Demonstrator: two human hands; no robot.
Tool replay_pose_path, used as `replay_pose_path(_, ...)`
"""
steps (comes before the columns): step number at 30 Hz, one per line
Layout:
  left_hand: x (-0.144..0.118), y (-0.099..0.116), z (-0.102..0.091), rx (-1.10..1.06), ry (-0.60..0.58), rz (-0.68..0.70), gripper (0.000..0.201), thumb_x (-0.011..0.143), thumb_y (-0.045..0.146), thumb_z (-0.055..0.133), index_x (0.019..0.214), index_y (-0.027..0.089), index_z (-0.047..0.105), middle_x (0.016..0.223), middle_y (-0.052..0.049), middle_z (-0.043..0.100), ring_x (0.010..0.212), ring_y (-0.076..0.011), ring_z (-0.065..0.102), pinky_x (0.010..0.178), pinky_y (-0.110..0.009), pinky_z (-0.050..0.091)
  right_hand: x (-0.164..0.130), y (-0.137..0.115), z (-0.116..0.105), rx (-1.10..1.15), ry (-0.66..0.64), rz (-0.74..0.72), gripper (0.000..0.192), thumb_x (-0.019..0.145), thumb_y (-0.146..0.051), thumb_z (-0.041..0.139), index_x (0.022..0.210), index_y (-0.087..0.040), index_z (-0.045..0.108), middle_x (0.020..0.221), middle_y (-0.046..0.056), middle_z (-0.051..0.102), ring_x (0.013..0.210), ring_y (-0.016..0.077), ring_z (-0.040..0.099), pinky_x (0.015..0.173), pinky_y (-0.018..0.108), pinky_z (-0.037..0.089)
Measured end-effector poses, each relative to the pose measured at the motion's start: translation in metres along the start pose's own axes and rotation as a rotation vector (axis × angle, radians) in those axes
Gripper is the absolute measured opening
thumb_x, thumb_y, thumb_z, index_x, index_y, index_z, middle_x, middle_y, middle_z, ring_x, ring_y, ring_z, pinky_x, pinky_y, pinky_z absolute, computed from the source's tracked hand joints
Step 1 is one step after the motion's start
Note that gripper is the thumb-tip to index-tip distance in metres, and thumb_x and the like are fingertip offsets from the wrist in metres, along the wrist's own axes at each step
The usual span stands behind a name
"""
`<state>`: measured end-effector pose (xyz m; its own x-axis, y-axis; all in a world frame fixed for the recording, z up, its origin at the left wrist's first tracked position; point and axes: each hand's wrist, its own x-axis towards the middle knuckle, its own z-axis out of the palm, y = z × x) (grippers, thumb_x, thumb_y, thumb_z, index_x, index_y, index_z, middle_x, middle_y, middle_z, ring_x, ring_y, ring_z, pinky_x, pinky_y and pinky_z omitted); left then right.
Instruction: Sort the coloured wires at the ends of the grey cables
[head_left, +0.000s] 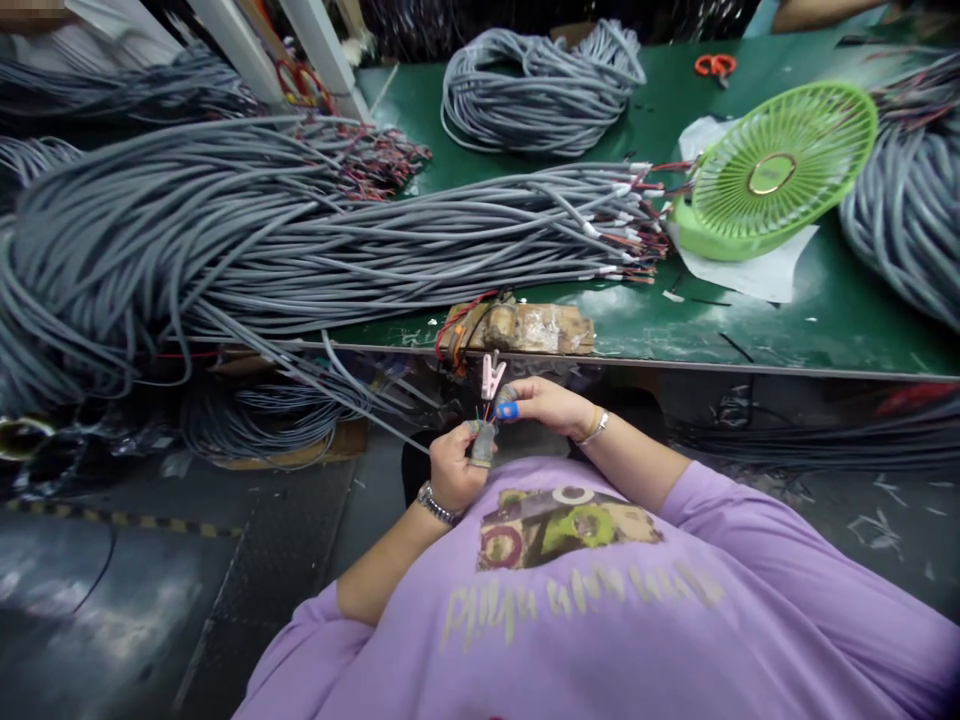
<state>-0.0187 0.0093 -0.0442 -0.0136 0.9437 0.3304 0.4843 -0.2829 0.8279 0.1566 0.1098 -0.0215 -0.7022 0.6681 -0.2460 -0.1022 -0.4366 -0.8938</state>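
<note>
Head view – left hand (454, 470) grip closed on grey cable end (482, 445); right hand (544, 405) pinching its coloured wires – shirt lettering unreadable

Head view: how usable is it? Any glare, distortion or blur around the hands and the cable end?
Head view: strong wide-angle bend, the green table edge bows and the grey cable bundle curves. Soft glare patches on the table near the green fan. The left hand and right hand are sharp enough, but the cable end and its coloured wires are too small to read. The floor is dim.
</note>
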Motion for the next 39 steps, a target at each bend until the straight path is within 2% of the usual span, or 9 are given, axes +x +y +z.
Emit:
replay_pose_path(5,0.004,0.004,0.002,-0.063,-0.159,-0.109,0.015,0.085,0.022,0.055,0.074,0.017,0.064,0.063,-0.002,0.067,0.054,-0.0124,0.064,0.055,-0.022,0.051,-0.002,-0.003,0.009,-0.071,0.03,-0.078,0.028,0.063,-0.034,0.081,0.069,-0.012,0.066,0.068,-0.001,0.065,0.065,0.0093,0.055,0.071,0.025,0.045)
replay_pose_path(10,0.012,0.013,0.003,-0.202,-0.311,-0.339,0.021,0.085,0.028,0.057,0.069,0.016,0.063,0.058,-0.003,0.067,0.049,-0.0132,0.064,0.051,-0.022,0.051,-0.003,-0.001,0.016,-0.165,0.03,-0.131,0.028,0.065,-0.036,0.079,0.069,-0.012,0.066,0.066,-0.001,0.064,0.062,0.0098,0.054,0.066,0.025,0.044)
replay_pose_path(13,0.014,0.015,0.003,-0.306,-0.266,-0.466,0.024,0.085,0.035,0.059,0.072,0.015,0.064,0.057,-0.003,0.067,0.047,-0.0134,0.063,0.049,-0.022,0.05,-0.004,0.002,0.011,-0.139,0.049,-0.146,0.031,0.07,-0.041,0.076,0.073,-0.012,0.067,0.07,0.001,0.065,0.065,0.0095,0.055,0.068,0.024,0.044)
replay_pose_path(16,0.015,0.014,0.005,-0.442,-0.127,-0.547,0.03,0.085,0.042,0.06,0.074,0.014,0.064,0.057,-0.003,0.068,0.046,-0.0134,0.063,0.048,-0.023,0.05,-0.007,0.008,0.002,-0.024,0.047,-0.097,0.034,0.069,-0.042,0.078,0.085,-0.014,0.068,0.081,0.002,0.067,0.07,0.0099,0.057,0.068,0.024,0.046)
replay_pose_path(21,0.016,0.013,0.009,-0.531,-0.017,-0.569,0.035,0.084,0.046,0.061,0.071,0.013,0.065,0.057,-0.004,0.069,0.045,-0.0136,0.063,0.049,-0.024,0.051,-0.009,0.017,0.002,0.07,0.051,-0.068,0.036,0.06,-0.033,0.085,0.083,-0.014,0.066,0.077,0.0,0.065,0.068,0.0098,0.056,0.062,0.023,0.045)
replay_pose_path(25,0.017,0.017,0.008,-0.505,-0.134,-0.513,0.038,0.084,0.047,0.061,0.069,0.013,0.066,0.061,-0.006,0.071,0.049,-0.0151,0.065,0.052,-0.025,0.054,-0.007,0.018,0.013,0.062,0.13,-0.116,0.034,0.063,-0.038,0.082,0.072,-0.013,0.062,0.064,-0.002,0.06,0.057,0.0076,0.05,0.058,0.022,0.041)
replay_pose_path(29,0.016,0.022,0.004,-0.449,-0.249,-0.45,0.038,0.081,0.05,0.065,0.072,0.013,0.068,0.061,-0.007,0.071,0.05,-0.0156,0.066,0.053,-0.026,0.054,-0.006,0.013,0.019,0.017,0.112,-0.084,0.037,0.062,-0.043,0.082,0.068,-0.013,0.061,0.058,-0.002,0.058,0.052,0.0075,0.048,0.053,0.022,0.037)
replay_pose_path(33,0.016,0.022,0.003,-0.432,-0.216,-0.449,0.042,0.083,0.052,0.06,0.068,0.013,0.068,0.061,-0.008,0.071,0.05,-0.0163,0.067,0.052,-0.026,0.054,-0.007,0.006,0.023,0.008,0.083,-0.084,0.036,0.065,-0.044,0.078,0.066,-0.014,0.059,0.054,-0.002,0.056,0.049,0.0081,0.047,0.052,0.023,0.036)
replay_pose_path(39,0.018,0.029,0.003,-0.437,-0.105,-0.413,0.045,0.085,0.052,0.057,0.063,0.014,0.068,0.059,-0.008,0.071,0.051,-0.0163,0.066,0.055,-0.027,0.055,-0.008,0.007,0.027,0.048,0.229,-0.052,0.02,0.061,-0.027,0.075,0.064,-0.014,0.06,0.056,-0.003,0.057,0.051,0.0064,0.045,0.053,0.021,0.034)
